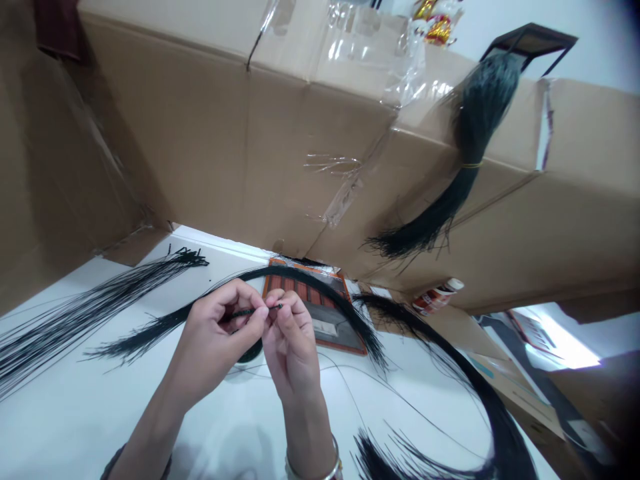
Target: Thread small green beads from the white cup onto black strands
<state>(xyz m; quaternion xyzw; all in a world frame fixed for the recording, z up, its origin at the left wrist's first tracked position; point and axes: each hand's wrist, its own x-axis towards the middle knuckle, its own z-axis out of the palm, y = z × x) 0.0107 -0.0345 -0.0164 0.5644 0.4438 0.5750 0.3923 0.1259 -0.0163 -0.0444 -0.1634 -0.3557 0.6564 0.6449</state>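
My left hand and my right hand meet over the white tabletop, fingertips close together. Both pinch a small dark strand, which runs between thumbs and forefingers. Its far end is partly hidden inside my left fingers. Long thin lines trail from below my hands toward the right. Directly behind my hands a curved bundle of black fibres arches across the table. To the left lies a looser bundle of black strands with thickened, knobbly tips.
Cardboard walls off the back and left. A dark fibre bundle, tied with a yellow band, hangs over it. A large black bundle curves along the right. Behind are an orange-edged flat panel and a red bottle with white cap.
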